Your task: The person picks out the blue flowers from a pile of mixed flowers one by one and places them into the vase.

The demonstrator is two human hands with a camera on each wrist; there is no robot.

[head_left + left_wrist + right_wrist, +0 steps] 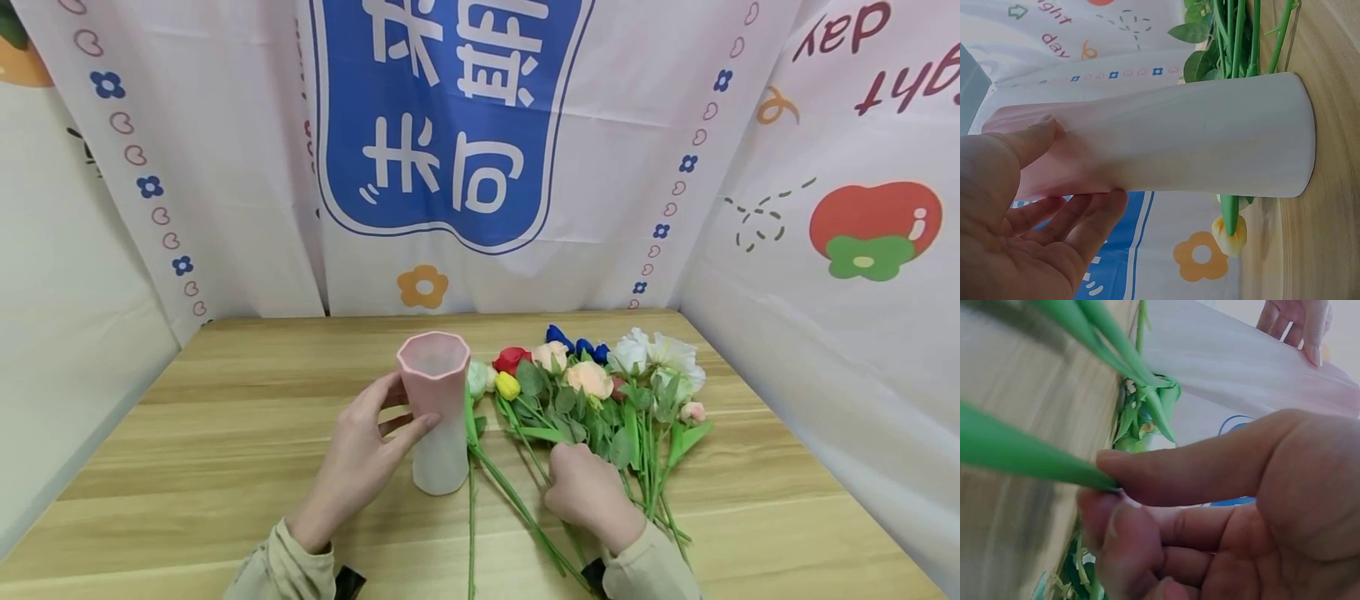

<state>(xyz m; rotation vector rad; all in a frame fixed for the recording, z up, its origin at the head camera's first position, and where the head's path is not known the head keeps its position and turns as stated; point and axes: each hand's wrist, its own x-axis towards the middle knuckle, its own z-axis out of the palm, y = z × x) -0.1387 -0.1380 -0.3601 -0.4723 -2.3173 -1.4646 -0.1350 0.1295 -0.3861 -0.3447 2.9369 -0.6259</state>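
A tall vase (441, 433), pink at the rim and fading to white below, stands upright on the wooden table. My left hand (367, 454) holds its upper part, thumb on the near side and fingers around the left; the left wrist view shows this grip on the vase (1179, 137) too. Over to the right, my right hand (592, 496) is low among the flower stems. In the right wrist view, its thumb and forefinger pinch a green flower stem (1029, 453). Which bloom that stem belongs to, I cannot tell. A yellow tulip (507, 386) lies just beyond that hand.
Artificial flowers lie in a heap right of the vase: a red rose (512, 360), peach roses (589, 379), blue buds (557, 337) and white blooms (673, 354). Loose green stems (517, 500) stretch toward the near edge. Printed cloth (247, 167) walls the table's back and sides.
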